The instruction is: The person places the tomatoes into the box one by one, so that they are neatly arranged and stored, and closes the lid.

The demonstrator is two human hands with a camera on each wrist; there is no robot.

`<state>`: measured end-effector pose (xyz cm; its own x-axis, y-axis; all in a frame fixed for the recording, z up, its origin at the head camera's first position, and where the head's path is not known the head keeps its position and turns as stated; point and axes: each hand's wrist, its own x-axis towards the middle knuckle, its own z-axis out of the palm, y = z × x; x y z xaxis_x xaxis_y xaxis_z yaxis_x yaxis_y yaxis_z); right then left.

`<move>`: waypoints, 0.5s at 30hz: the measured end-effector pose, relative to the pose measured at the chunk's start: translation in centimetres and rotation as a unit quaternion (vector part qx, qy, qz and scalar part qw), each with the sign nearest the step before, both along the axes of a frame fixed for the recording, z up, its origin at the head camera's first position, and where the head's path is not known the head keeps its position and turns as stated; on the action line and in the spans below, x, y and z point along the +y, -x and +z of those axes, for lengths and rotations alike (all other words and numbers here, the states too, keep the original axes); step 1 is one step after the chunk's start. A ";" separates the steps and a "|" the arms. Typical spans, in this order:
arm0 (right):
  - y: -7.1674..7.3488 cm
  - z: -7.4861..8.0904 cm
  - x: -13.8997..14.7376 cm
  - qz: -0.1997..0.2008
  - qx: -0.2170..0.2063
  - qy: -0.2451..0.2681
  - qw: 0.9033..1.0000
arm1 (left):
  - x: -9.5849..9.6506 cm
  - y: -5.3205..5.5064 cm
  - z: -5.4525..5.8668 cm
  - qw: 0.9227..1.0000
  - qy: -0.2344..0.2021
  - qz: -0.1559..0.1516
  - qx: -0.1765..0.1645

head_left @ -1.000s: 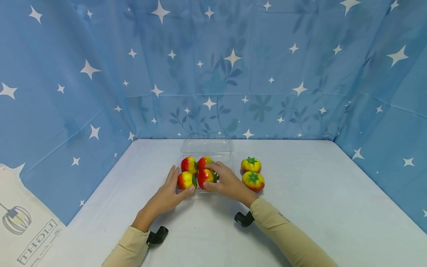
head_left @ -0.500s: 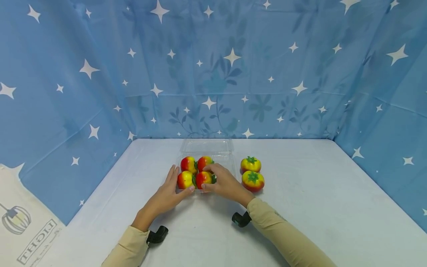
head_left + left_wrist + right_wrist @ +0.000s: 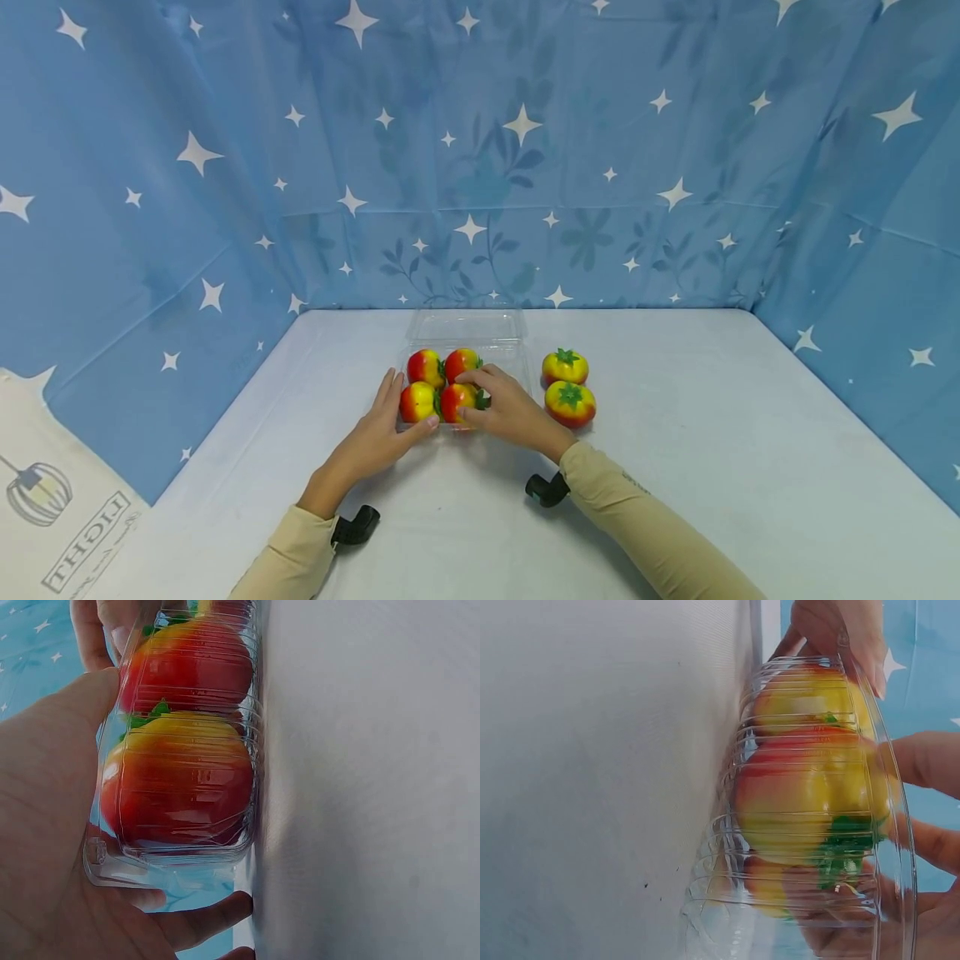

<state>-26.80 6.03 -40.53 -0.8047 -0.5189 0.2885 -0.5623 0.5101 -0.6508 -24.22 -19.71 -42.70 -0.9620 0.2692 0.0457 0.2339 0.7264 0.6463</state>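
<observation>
In the head view, the right hand's grip hides part of the red-and-yellow fruit between its fingers and thumb, and the bottom edge crops the left sleeve and right sleeve. Small script on the pale cloth is unreadable. The left wrist view's top edge cuts another fruit.

Behind your left hand, your left sleeve is long and tan, ending at the wrist. Behind your right hand, your right sleeve matches, with a small dark mark past the cuff, too small to read. Each wrist wears a stubby black, elbow-bent piece: left unit, right unit. Your fingers are bare.
</observation>
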 end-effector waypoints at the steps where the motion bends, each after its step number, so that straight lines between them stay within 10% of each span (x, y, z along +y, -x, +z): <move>1: 0.0 0.0 0.0 -0.001 0.002 -0.001 1.000 | 0.0 0.0 0.0 1.000 0.000 0.000 0.000; 15: -0.1 0.3 0.2 0.006 0.007 -0.012 1.000 | 0.0 0.0 0.0 1.000 0.001 0.001 -0.002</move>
<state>-26.72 6.20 -40.27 -0.7951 -0.5346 0.2866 -0.5765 0.5190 -0.6311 -24.24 -19.73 -42.70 -0.9627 0.2675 0.0411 0.2298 0.7279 0.6461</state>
